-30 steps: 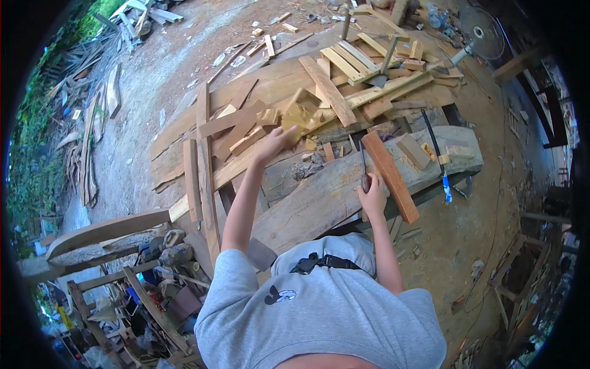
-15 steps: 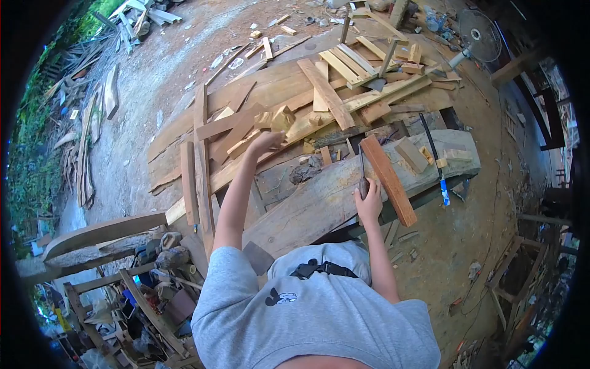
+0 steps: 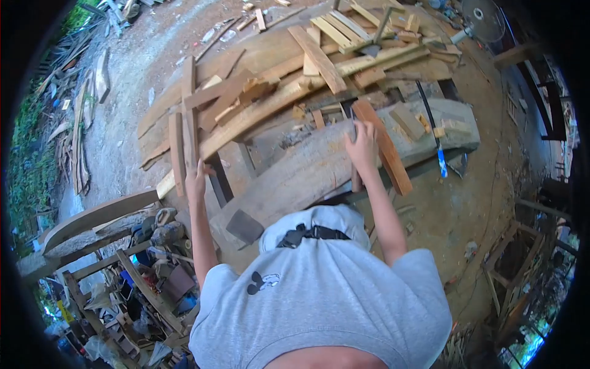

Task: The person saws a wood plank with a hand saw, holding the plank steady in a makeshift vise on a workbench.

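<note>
My left hand is closed around the near end of a long narrow wooden board, which points away from me across the pile. Beside it lies a second, shorter board. My right hand is closed over a slim hand tool with a dark handle on the thick grey slab. The hand covers the tool's middle, so its exact kind is hidden. Just right of these fingers, a reddish-brown wooden block lies across the slab and overhangs its near edge.
A black bar with blue tape and pale wood blocks are on the slab's right side. Planks and offcuts cover the area ahead. A fan stands far right. At lower left is a cluttered wooden rack.
My left hand has come back from the pale blocks to the long board. My right hand has moved forward from the tool's handle along the reddish block. The view has tipped down slightly.
</note>
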Motion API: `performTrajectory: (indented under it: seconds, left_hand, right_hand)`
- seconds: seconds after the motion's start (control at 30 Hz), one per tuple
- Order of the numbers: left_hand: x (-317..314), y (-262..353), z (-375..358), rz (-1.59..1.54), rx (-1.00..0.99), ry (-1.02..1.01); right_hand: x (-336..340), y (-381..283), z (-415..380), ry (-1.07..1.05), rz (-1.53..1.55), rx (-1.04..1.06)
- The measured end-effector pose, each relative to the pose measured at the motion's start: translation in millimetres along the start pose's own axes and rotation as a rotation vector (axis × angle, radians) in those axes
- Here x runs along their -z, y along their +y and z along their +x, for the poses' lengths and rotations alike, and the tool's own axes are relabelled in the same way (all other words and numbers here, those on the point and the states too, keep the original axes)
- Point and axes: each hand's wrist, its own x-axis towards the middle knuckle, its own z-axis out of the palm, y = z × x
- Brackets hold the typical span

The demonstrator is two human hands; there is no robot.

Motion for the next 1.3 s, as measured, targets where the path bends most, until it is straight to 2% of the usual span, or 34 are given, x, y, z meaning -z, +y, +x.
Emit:
performTrajectory:
  seconds: [0.07,0.13,0.2,0.23,0.3,0.4,0.43,0.47,0.53,0.57,0.67,0.87,0.93,1.13,1.23,1.3]
  left_hand:
    - [-2.1,-40.5,-40.6,0.352,0.127,-0.017]
    - [-12.3,-65.4,-75.8,0.586,0.238,-0.215]
    - [-34.5,-53.4,-117.8,0.531,0.347,-0.163]
    - [-46.3,-47.2,-128.5,0.534,0.330,-0.173]
    - [-62.9,-39.2,-144.2,0.649,0.207,0.009]
    - [-61.0,-20.2,-141.9,0.598,0.241,-0.022]
    - [-60.2,-22.4,-138.9,0.602,0.215,-0.037]
    - [-59.0,-22.3,-137.5,0.605,0.208,-0.035]
    - [-55.1,-22.0,-133.5,0.701,0.118,-0.069]
    - [-54.0,-21.6,-132.5,0.703,0.113,-0.065]
    - [-53.9,-20.3,-133.6,0.711,0.039,-0.089]
    - [-67.4,-37.3,-134.0,0.686,-0.066,-0.056]
    - [-66.6,-38.1,-131.5,0.681,-0.043,-0.054]
    - [-64.3,-3.1,-132.5,0.681,-0.082,-0.039]
    - [-62.5,1.4,-133.2,0.656,-0.137,-0.026]
    - [-61.1,-2.7,-135.8,0.606,-0.215,0.000]
  right_hand:
    - [14.8,-5.8,7.3,-0.058,-0.023,-0.043]
    - [25.3,-1.0,-0.5,-0.099,-0.037,-0.083]
    - [34.2,6.1,-12.1,0.016,-0.129,-0.080]
    - [38.5,12.5,-16.9,0.027,-0.135,-0.095]
    - [47.3,32.3,-31.0,0.189,-0.308,-0.158]
    - [57.2,62.3,-49.4,0.158,-0.366,-0.309]
    - [58.1,71.2,-54.3,0.092,-0.302,-0.399]
    - [57.3,80.5,-58.6,0.097,-0.298,-0.404]
    - [55.1,96.0,-65.6,-0.169,-0.197,-0.494]
    - [54.9,99.0,-73.5,-0.092,-0.267,-0.350]
    - [54.7,106.0,-82.1,-0.030,-0.214,-0.269]
    - [57.5,106.4,-94.1,-0.009,-0.176,-0.279]
    - [57.2,107.2,-99.6,0.024,-0.172,-0.291]
    - [66.4,98.0,-111.3,0.141,-0.016,-0.229]
    - [61.6,94.9,-120.7,0.127,-0.013,-0.232]
    - [67.4,80.1,-125.4,0.295,-0.094,-0.220]
